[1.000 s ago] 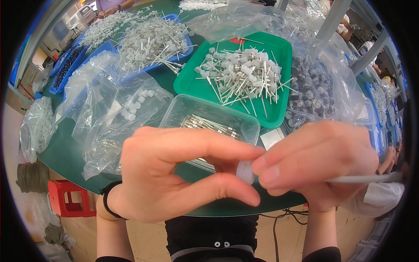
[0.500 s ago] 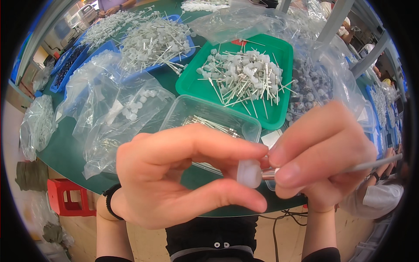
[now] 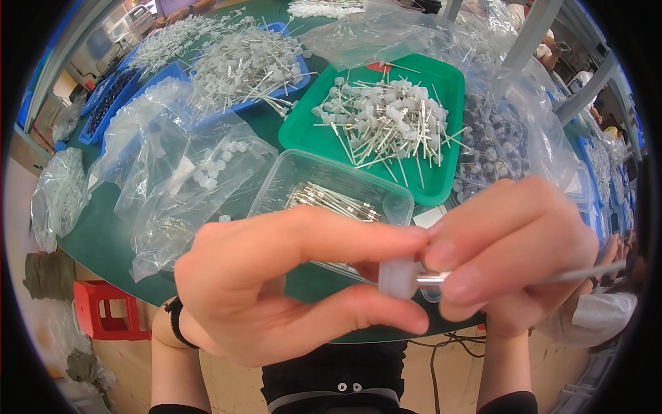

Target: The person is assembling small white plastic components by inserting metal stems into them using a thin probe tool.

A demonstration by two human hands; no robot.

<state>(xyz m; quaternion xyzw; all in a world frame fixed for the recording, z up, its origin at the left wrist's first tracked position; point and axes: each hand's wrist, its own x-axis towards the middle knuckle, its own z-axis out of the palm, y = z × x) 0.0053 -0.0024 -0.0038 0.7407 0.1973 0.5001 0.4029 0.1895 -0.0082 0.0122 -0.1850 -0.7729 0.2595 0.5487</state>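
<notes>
Pinching a small translucent white plastic cap (image 3: 398, 278) between thumb and forefinger of the left hand (image 3: 276, 290), close up in front of the camera. Gripping a thin metal pin (image 3: 552, 276) with the right hand (image 3: 514, 255), thumb and fingers closed on it, one end meeting the cap, the shaft running out to the right past the knuckles. Held above the near edge of a dark green table (image 3: 103, 234), both hands touching at the fingertips around the cap. Wearing a black band (image 3: 174, 323) on the left wrist.

Just behind the hands, a clear plastic tub (image 3: 289, 176) holding loose metal pins. Beyond it, a green tray (image 3: 441, 76) piled with pins already fitted with white caps. To the left, clear plastic bags (image 3: 186, 172) with small white caps inside, and blue trays (image 3: 165, 72) heaped with more capped pins. To the right of the green tray, a clear bag of dark grey parts (image 3: 496, 145). Below the table edge on the left, a red stool (image 3: 103, 310) on the floor.
</notes>
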